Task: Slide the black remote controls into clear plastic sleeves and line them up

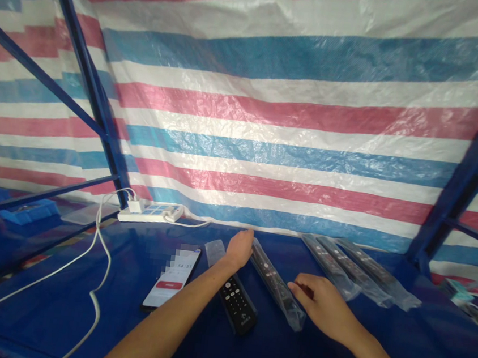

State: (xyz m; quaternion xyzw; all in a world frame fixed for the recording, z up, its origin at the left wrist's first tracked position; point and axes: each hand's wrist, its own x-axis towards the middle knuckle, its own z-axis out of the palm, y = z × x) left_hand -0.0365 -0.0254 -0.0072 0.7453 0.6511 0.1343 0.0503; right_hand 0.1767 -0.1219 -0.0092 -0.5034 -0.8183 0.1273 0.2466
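2 hands are out over the blue table [79, 321] in the head view, both yours. Your left hand [239, 248] reaches far forward and rests at the top end of a bagged remote [277, 285], its fingers curled down over that end; whether they actually pinch the plastic, you cannot tell from here. Your right hand [323, 307] lies near the bag's lower end, fingers loosely spread and flat, touching or just above it, so the 2 hands bracket the sleeve lengthwise. Just left of it, under your left forearm, a bare black remote [237, 305] lies keypad up, with an empty clear sleeve [215, 252] above it. 3 more bagged remotes [361, 271] lie side by side to the right, well apart from your hands, set out like a sorted batch. A phone [172, 279] lies screen up on the left, near a white power strip [150, 212] and its cable [98, 278].
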